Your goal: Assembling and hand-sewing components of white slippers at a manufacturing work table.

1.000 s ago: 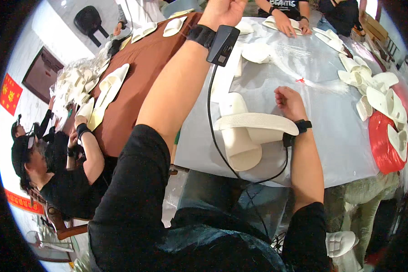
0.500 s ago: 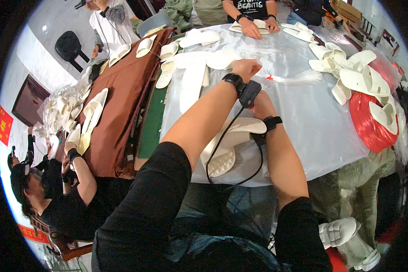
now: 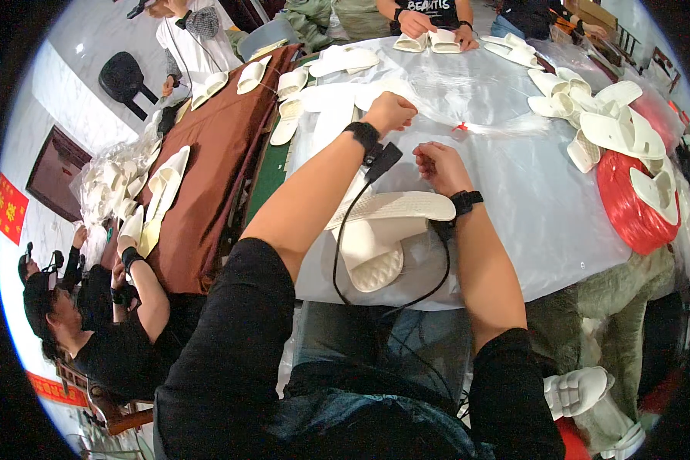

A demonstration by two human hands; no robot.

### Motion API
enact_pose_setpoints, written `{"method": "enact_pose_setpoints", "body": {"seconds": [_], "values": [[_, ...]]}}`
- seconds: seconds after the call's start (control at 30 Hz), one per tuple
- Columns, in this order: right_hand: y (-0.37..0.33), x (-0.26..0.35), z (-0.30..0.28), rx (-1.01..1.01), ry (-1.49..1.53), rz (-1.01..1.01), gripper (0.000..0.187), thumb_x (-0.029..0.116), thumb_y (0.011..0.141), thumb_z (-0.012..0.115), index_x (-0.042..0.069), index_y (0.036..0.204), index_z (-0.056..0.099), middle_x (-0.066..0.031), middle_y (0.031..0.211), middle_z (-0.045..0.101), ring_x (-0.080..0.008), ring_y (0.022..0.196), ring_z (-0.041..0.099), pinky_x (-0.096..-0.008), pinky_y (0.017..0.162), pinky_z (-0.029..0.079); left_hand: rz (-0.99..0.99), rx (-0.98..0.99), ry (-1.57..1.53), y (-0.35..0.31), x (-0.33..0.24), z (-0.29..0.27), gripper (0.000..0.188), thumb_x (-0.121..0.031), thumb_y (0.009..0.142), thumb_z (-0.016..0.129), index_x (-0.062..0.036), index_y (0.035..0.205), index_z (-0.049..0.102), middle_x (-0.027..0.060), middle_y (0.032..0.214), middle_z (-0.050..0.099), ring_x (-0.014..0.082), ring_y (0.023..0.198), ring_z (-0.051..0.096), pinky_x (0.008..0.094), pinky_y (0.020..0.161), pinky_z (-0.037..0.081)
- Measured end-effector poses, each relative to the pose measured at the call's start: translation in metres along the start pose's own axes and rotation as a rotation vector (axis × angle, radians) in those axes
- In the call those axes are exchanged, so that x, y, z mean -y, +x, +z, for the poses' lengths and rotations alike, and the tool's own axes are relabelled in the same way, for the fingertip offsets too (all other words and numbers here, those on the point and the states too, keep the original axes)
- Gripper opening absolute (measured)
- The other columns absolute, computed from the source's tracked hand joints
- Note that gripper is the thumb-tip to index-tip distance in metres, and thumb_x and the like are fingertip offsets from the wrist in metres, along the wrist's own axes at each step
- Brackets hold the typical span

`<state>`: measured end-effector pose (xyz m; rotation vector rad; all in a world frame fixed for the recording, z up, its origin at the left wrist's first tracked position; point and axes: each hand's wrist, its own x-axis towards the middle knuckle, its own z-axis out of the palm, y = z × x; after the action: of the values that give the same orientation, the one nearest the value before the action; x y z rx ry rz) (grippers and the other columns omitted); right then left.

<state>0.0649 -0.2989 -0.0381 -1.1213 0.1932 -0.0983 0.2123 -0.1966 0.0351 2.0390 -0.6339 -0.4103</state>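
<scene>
My left hand is raised over the table, its fingertips pinched together by the near end of a bundle of thin clear strands tied with red. Whatever it pinches is too fine to make out. Lower and to the right, my right hand has its fingers curled in a pinch, apart from the left; anything between them is too small to see. Below both hands, a pair of white slippers lies on the plastic sheet, one crossing over the other. A black cable hangs from my left wrist across them.
Grey plastic sheeting covers the table. White slippers pile up at right above a red strand coil. More slippers lie at the far left. A brown-covered table adjoins on the left. Co-workers handle slippers at left and across.
My hands have moved apart: the left up and leftward, the right slightly upward. The slippers below show more fully. Across the table, a co-worker's slippers now stand side by side.
</scene>
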Motion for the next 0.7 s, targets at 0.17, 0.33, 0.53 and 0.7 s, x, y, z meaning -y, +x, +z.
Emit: {"method": "enact_pose_setpoints", "body": {"seconds": [0.17, 0.33, 0.53, 0.7], "values": [[-0.006, -0.001, -0.011, -0.069, 0.018, -0.021, 0.016, 0.020, 0.086, 0.061, 0.006, 0.080, 0.064, -0.0002, 0.069, 0.058, -0.0106, 0.059, 0.052, -0.0252, 0.054, 0.040, 0.334, 0.030, 0.380, -0.088, -0.033, -0.011, 0.025, -0.015, 0.088, 0.065, -0.0020, 0.109, 0.069, 0.0101, 0.088, 0.071, 0.0153, 0.081, 0.066, 0.0296, 0.077, 0.052], [-0.004, 0.003, -0.006, -0.052, 0.000, -0.004, 0.014, 0.019, 0.086, 0.062, 0.005, 0.082, 0.065, -0.0002, 0.069, 0.059, -0.0101, 0.059, 0.052, -0.0248, 0.054, 0.040, 0.467, 0.161, 0.398, -0.190, -0.028, -0.031, 0.039, -0.019, 0.086, 0.070, -0.0078, 0.123, 0.062, 0.0132, 0.102, 0.068, 0.0214, 0.093, 0.064, 0.0332, 0.084, 0.050], [-0.001, -0.005, -0.009, -0.028, -0.012, -0.035, 0.016, 0.019, 0.087, 0.062, 0.004, 0.085, 0.065, -0.0013, 0.072, 0.060, -0.0099, 0.061, 0.052, -0.0240, 0.055, 0.041, 0.625, 0.139, 0.599, -0.252, 0.002, -0.016, 0.070, -0.027, 0.075, 0.078, -0.0130, 0.137, 0.049, 0.0162, 0.118, 0.055, 0.0360, 0.107, 0.054, 0.0436, 0.094, 0.044], [-0.001, -0.004, -0.014, -0.034, -0.040, -0.030, 0.017, 0.020, 0.089, 0.061, 0.004, 0.088, 0.064, -0.0007, 0.074, 0.058, -0.0108, 0.064, 0.052, -0.0251, 0.057, 0.041, 0.692, -0.072, 0.594, -0.252, 0.022, -0.004, 0.059, -0.022, 0.073, 0.077, -0.0134, 0.128, 0.054, 0.0142, 0.112, 0.058, 0.0352, 0.103, 0.057, 0.0442, 0.087, 0.048]]}}
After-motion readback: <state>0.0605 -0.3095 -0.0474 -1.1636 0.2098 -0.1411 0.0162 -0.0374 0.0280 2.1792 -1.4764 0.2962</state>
